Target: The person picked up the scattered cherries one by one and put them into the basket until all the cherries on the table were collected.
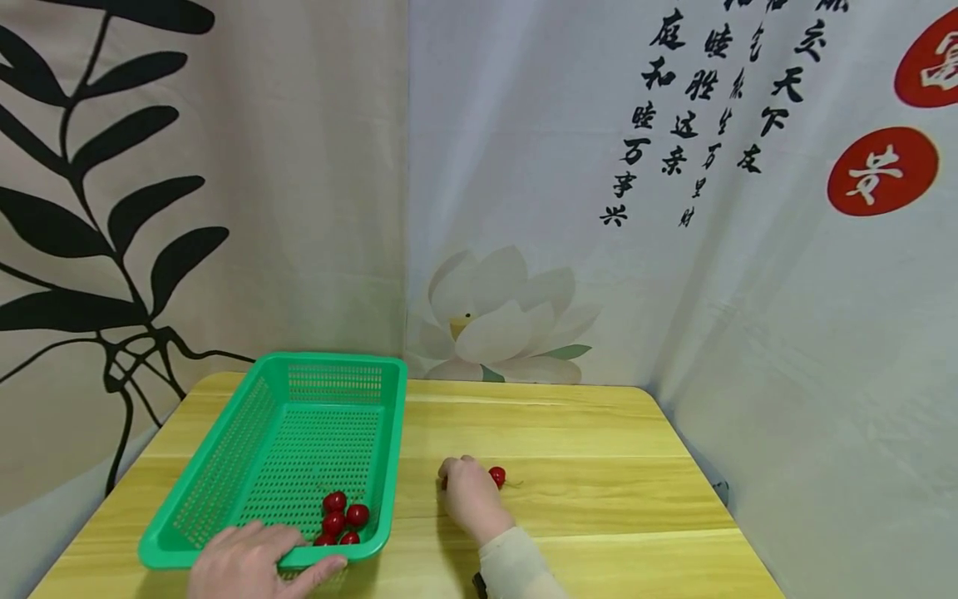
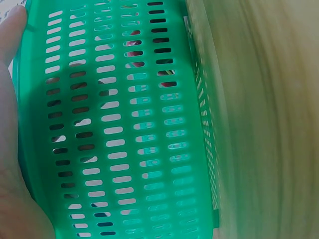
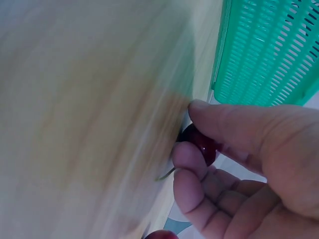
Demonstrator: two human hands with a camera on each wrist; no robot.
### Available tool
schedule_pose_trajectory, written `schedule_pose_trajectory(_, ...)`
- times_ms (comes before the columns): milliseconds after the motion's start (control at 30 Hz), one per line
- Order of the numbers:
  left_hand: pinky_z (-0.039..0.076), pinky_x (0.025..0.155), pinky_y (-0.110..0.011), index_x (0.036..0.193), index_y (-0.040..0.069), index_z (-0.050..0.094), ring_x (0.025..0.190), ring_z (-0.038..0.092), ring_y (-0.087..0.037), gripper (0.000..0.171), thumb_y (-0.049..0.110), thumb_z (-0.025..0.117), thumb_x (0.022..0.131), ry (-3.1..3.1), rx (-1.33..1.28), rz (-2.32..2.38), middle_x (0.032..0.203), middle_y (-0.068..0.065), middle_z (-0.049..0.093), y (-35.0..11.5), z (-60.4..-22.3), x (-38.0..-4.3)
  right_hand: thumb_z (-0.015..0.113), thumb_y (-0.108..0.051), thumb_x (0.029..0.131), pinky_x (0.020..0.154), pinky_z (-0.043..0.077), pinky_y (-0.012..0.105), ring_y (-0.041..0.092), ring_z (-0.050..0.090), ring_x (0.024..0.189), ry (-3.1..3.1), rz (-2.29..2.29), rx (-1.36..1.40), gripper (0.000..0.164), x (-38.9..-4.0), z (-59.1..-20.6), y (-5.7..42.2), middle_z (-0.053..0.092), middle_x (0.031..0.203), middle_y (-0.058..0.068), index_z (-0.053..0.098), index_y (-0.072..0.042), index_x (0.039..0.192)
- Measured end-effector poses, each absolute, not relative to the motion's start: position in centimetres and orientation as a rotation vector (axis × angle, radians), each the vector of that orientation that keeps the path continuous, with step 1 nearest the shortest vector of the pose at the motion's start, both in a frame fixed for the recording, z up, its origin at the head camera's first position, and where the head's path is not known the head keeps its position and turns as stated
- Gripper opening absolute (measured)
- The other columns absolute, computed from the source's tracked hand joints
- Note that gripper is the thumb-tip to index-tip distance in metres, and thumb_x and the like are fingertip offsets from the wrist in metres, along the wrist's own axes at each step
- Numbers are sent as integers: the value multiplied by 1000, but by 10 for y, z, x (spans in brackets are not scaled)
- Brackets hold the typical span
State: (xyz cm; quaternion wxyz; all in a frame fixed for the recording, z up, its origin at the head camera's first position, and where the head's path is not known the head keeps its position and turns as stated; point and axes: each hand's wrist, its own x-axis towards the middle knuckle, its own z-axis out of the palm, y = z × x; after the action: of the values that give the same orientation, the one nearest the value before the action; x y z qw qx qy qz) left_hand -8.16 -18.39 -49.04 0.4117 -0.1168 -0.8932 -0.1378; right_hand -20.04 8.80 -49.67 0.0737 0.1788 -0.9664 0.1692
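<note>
At the near rim of a green plastic basket [image 1: 273, 449], my left hand [image 1: 247, 561] grips the edge, fingers over the rim and thumb in front; the left wrist view shows this hand [image 2: 15, 149] along the slotted wall [image 2: 119, 119]. Several red cherries [image 1: 333, 523] lie in the basket's near right corner. To the right of the basket, my right hand [image 1: 473, 499] is down at the tabletop. Its thumb and fingers pinch a dark red cherry [image 3: 203, 144] with a green stem, seen in the right wrist view. Another cherry [image 1: 497, 476] lies just right of this hand.
The yellow wood-grain table [image 1: 584, 449] stands against a pale curtain [image 1: 322, 166] at the back and right. Printed on the curtain are dark leaves, a lotus and black characters. The basket covers much of the table's left side.
</note>
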Motion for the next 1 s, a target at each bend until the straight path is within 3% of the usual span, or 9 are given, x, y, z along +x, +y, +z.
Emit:
schedule_pose_trajectory(433,33,39,-27,52,34,52,42,40,-7,50,80,72,57,-2265,-268,-343,50,14,56,-182,-490,-80,82,-17,81,57,53,30,15,59,68,-2854,514,529,23,-195,-492,88,64,89,4,73,-13,102)
schedule_pose_trajectory(667,35,39,-28,53,34,54,43,41,-7,48,77,76,56,-2258,-279,-351,51,13,57,-184,-491,-80,80,-20,85,70,55,28,11,58,81,-2756,800,593,26,-188,-474,87,64,97,1,70,-11,108)
schedule_pose_trajectory(1000,35,39,-28,52,35,52,42,39,-6,50,80,72,58,-2284,-281,-344,50,14,56,-185,-493,-82,80,-13,85,61,51,20,8,56,72,-2448,1042,705,28,-171,-442,80,62,96,0,67,-9,109)
